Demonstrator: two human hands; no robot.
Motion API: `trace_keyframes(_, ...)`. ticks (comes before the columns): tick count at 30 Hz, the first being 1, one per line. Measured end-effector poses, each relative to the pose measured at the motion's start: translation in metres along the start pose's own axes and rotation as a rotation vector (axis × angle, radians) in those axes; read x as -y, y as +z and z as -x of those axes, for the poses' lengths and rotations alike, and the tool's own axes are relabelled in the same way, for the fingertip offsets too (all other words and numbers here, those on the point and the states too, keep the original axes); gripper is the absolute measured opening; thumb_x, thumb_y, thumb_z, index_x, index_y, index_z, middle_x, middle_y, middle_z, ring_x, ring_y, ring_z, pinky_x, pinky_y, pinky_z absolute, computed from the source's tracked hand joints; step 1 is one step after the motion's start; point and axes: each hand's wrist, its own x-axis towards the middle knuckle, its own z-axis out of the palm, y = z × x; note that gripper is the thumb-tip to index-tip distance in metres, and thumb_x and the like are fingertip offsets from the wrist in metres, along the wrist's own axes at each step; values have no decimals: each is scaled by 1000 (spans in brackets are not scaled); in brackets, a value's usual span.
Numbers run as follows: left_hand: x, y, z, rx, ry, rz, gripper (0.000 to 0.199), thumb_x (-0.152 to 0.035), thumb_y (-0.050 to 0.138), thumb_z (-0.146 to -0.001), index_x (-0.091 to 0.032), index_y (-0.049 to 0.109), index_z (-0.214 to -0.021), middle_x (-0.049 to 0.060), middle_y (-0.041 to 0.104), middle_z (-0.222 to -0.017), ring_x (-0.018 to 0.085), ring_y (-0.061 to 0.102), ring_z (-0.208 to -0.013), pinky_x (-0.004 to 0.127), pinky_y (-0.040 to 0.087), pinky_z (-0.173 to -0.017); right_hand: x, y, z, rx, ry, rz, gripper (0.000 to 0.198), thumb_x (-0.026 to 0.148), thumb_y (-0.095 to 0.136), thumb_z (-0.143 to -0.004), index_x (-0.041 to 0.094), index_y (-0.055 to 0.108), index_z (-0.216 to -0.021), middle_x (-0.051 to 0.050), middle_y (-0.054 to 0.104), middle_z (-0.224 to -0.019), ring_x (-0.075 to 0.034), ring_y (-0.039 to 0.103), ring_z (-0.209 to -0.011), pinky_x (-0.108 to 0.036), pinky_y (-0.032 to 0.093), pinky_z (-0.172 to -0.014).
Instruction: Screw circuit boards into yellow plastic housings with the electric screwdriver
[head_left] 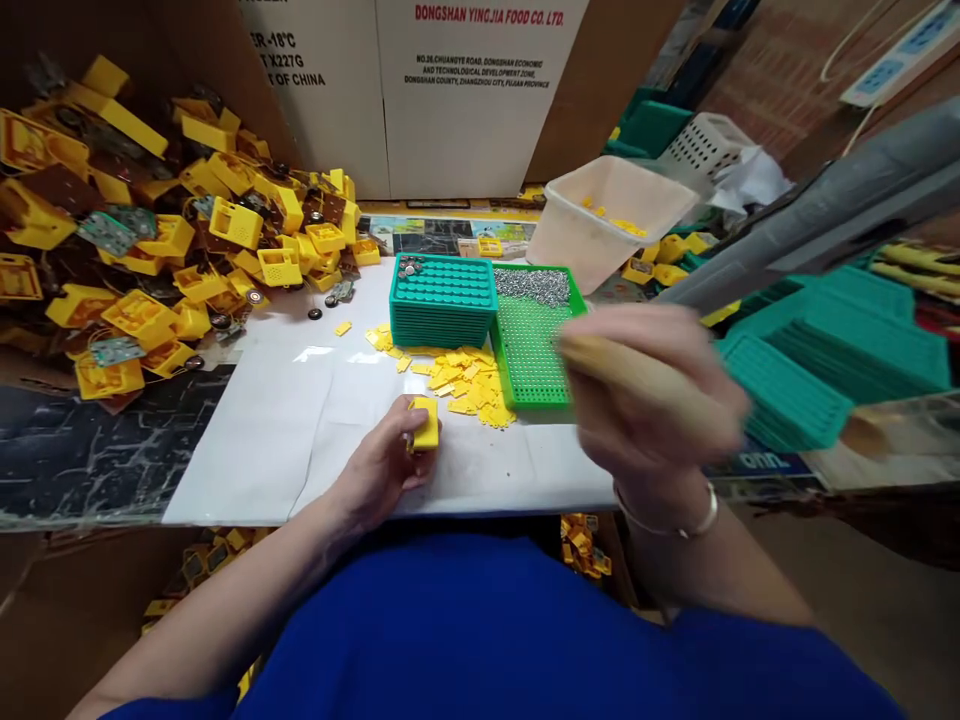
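My left hand (382, 460) is closed around a small yellow plastic casing (426, 424), held upright just above the white work surface, near its front edge. My right hand (652, 390) is raised at the right, smeared by motion, and a bangle circles its wrist. Whether its fingers hold anything is not clear. Behind the left hand lies a loose pile of flat yellow plastic pieces (469, 380). Beyond that pile, a stack of teal trays (442, 325) carries several small dark round parts (409, 266) on its top. Beside the stack, a green perforated tray (529, 345) holds many small silvery screws (532, 286).
A big heap of yellow casings (232, 225) with wires and circuit boards fills the left. Cardboard (450, 130) stands at the back. A whitish bin (600, 215) sits behind the green tray. At the right are a grey bar (825, 210) and more teal trays (787, 390).
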Motion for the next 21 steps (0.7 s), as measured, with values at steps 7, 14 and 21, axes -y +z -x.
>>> trace_keyframes(7,0,-13,5,124,41,35,46,-35,69,-76,-20,50,-116,2,62,-79,18,62,-74,28,52,-59,-46,88,-95,634,-319,393,38,17,38,-97,19,70,-118,-11,68,-110,-22,61,-100,-37,50,-85)
trace_keyframes(14,1,-30,11,106,45,120,32,-30,62,-85,-18,54,-114,10,67,-102,22,68,-83,31,54,-65,-62,117,-114,793,-331,502,35,21,42,-97,18,72,-113,-12,66,-111,-24,57,-103,-38,46,-87)
trace_keyframes(21,1,-30,8,103,61,177,29,-26,63,-85,-17,60,-112,9,65,-106,25,70,-96,35,56,-84,-57,116,-125,823,-213,469,29,16,53,-93,14,73,-113,-11,67,-108,-23,60,-103,-36,46,-91)
